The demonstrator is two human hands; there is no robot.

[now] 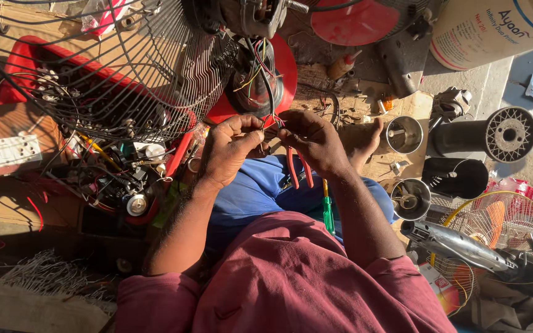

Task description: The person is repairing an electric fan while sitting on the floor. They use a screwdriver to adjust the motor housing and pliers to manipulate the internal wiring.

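A: Dead centre of the view, the bundle of coloured wires (259, 68) drops from the fan motor (251, 15) at twelve o'clock; its loose ends (271, 120) sit right between the two hands.

B: And the left hand (232, 148)? Thumb and fingers pinched together on those wire ends; that grip is closed on them.

A: The right hand (316, 143) meets it from three o'clock, fingertips on the same ends; red-handled pliers (299, 169) hang under its palm; whether the fingers clamp the pliers or only the wires, I cannot tell.

B: Just below, at five o'clock, a green-handled screwdriver (327, 209) lies on the blue trousers (260, 188).

A: Moving out; the wire fan guard (112, 74) fills ten o'clock, with the red fan base (26, 52) behind it.

B: At three o'clock, two metal cups (402, 134) and a black spool (485, 134); at four, a yellow-rimmed fan grille (507, 222).

A: And a white socket board (4, 153) out at nine.
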